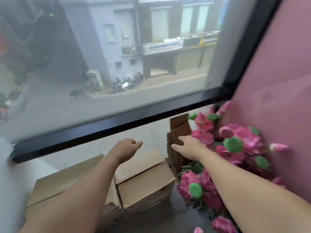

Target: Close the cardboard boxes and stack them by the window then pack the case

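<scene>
Two closed cardboard boxes lie below the window: a wide one [55,184] at the left and a smaller one [148,184] to its right. A third box [179,132] stands upright against the wall with its flaps open. My left hand [125,147] hovers above the smaller box with fingers loosely curled, holding nothing. My right hand [188,145] reaches with spread fingers to the open box and touches its flap. No case is in view.
A large window [101,64] with a black frame [101,130] fills the upper view. Pink artificial flowers [235,148] with green centres crowd the right side, beside the open box. A pink curtain [277,73] hangs at the far right.
</scene>
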`<act>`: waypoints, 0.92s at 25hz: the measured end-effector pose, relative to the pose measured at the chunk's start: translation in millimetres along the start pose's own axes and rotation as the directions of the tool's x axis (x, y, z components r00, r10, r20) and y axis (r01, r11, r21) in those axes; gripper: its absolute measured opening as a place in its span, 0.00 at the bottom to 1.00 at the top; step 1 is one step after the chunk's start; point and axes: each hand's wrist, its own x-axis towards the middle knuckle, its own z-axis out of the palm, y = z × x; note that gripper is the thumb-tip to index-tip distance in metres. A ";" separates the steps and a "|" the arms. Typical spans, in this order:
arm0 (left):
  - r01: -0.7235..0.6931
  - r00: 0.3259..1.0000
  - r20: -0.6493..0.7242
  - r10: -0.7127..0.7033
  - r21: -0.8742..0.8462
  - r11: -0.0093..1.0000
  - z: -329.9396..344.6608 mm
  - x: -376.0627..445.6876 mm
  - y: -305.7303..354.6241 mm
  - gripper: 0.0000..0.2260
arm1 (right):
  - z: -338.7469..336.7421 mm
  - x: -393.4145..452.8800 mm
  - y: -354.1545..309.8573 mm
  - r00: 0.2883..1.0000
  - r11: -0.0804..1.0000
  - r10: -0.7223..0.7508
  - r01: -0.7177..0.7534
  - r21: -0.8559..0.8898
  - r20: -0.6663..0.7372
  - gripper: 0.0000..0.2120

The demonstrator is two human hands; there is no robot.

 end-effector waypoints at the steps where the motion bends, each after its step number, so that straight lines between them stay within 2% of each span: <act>1: -0.048 0.998 0.030 0.047 0.025 0.999 11.5 -2.9 29.1 0.25 | -13.7 -18.1 26.2 0.999 0.998 0.041 -0.040 0.053 -0.017 0.37; 6: -0.323 0.937 0.188 0.295 0.143 0.936 82.0 -33.6 169.7 0.29 | -50.2 -132.1 154.7 0.957 0.932 0.269 -0.230 0.282 -0.108 0.39; 10: -0.526 0.826 0.335 0.454 0.166 0.834 153.6 -76.2 279.9 0.27 | -64.3 -232.1 251.8 0.856 0.841 0.473 -0.367 0.399 -0.210 0.35; 12: -0.612 0.759 0.413 0.504 0.186 0.769 190.1 -101.3 327.7 0.27 | -66.3 -279.7 294.9 0.786 0.772 0.572 -0.416 0.481 -0.237 0.34; 14: -0.675 0.695 0.476 0.538 0.176 0.717 221.9 -121.9 364.2 0.27 | -64.6 -319.5 326.7 0.725 0.700 0.652 -0.463 0.544 -0.222 0.37; 17: -0.665 0.623 0.585 0.519 0.047 0.745 274.3 -152.2 419.2 0.25 | -56.8 -380.1 370.2 0.624 0.592 0.756 -0.522 0.614 -0.199 0.40; 19: -0.709 0.543 0.659 0.520 0.027 0.705 311.5 -172.2 460.1 0.28 | -47.5 -421.7 396.1 0.530 0.499 0.830 -0.560 0.662 -0.177 0.41; 21: -0.819 0.414 0.745 0.524 0.053 0.572 352.9 -195.6 500.3 0.30 | -37.8 -463.5 413.4 0.400 0.374 0.905 -0.587 0.718 -0.144 0.42; 23: -0.919 0.291 0.799 0.527 0.080 0.387 386.0 -222.6 531.8 0.32 | -30.4 -499.8 424.3 0.286 0.280 0.950 -0.602 0.748 -0.126 0.39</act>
